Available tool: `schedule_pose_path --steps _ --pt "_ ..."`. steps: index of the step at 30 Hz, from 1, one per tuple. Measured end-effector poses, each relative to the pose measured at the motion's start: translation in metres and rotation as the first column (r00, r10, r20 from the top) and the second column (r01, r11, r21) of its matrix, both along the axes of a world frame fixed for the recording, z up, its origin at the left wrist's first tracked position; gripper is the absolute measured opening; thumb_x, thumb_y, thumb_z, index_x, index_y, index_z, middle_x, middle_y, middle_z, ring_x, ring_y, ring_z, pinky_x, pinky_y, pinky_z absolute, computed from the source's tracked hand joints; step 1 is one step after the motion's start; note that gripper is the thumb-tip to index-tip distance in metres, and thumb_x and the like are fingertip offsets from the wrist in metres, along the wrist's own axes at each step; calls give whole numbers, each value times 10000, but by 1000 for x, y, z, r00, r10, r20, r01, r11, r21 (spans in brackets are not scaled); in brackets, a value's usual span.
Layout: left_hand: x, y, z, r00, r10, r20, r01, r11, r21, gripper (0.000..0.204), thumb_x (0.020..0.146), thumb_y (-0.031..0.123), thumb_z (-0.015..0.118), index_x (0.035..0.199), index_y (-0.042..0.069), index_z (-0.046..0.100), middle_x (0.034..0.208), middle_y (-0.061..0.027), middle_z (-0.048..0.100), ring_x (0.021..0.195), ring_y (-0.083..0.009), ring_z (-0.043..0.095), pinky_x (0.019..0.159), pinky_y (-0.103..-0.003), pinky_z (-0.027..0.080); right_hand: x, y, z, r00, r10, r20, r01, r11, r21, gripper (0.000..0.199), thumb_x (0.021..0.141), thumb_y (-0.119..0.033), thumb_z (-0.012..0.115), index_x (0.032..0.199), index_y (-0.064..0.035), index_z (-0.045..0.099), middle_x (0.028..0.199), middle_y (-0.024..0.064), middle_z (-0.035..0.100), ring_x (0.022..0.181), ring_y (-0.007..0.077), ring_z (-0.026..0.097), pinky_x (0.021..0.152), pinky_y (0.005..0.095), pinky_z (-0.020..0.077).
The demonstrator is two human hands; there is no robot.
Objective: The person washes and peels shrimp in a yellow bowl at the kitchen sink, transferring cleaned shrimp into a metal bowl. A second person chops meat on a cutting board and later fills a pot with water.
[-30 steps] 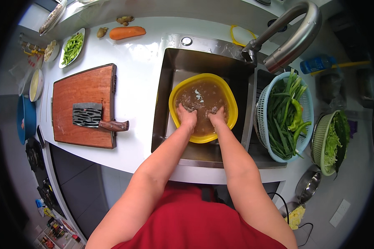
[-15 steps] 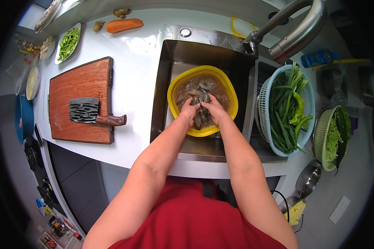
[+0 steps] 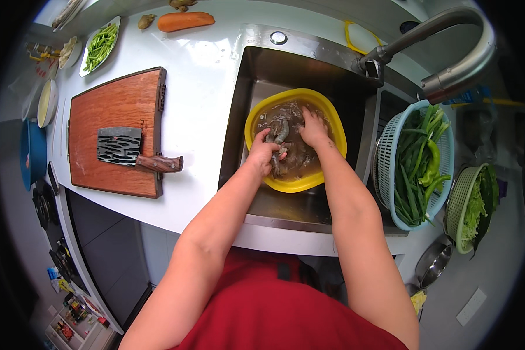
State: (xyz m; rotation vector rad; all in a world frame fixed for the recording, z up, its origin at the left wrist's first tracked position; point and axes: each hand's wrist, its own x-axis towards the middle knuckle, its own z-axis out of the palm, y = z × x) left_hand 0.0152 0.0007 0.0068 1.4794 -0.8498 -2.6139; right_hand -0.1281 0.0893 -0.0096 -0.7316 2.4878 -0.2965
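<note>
A yellow basin [image 3: 258, 111] of murky water stands in the steel sink [image 3: 256, 201]. Grey shrimp [image 3: 281, 131] lie in the water, several of them heaped toward the basin's left half. My left hand [image 3: 263, 154] is closed round some of these shrimp at the basin's left side. Over on the right side, my right hand [image 3: 315, 129] reaches into the water with its fingers stretched out and apart, holding nothing that I can see. Its fingertips are partly under the surface.
A cleaver [image 3: 122, 147] lies on a wooden chopping board [image 3: 114, 105] to the left. The faucet [image 3: 449, 84] arches over the sink's right corner. Beside the sink stands a blue basket [image 3: 394, 131] of scallions and green peppers. A carrot [image 3: 185, 21] lies at the back.
My hands, together round a clump of shrimp before, have moved apart. The right one has let go and shifted right into the water; the left keeps some shrimp. The view has shifted slightly.
</note>
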Motion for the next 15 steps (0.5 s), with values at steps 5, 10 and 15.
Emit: schedule_pose_path --steps 5,10,15 --pt "6 -6 -1 999 47 -25 -45 996 82 531 855 -18 481 1315 133 262 1067 -146 527 865 -245 580 643 -390 551 10 3 10 972 51 231 -100 973 208 457 827 -215 538 1271 -195 430 1221 105 515 1160 276 451 964 488 280" --pt "6 -4 1 999 39 -16 -36 986 162 472 893 80 484 1310 148 274 1003 -121 561 802 -206 595 601 -352 526 27 33 5 954 -94 284 137 981 -135 278 860 -228 516 1101 -92 542 1039 108 611 987 247 570 880 389 382" --pt "3 0 -4 1000 -17 -12 18 998 65 486 891 87 486 1325 175 286 1118 -133 523 912 -211 563 703 -375 491 37 45 33 549 -101 830 632 700 -333 191 909 -189 488 1054 -75 537 946 25 600 863 109 561 812 268 439"
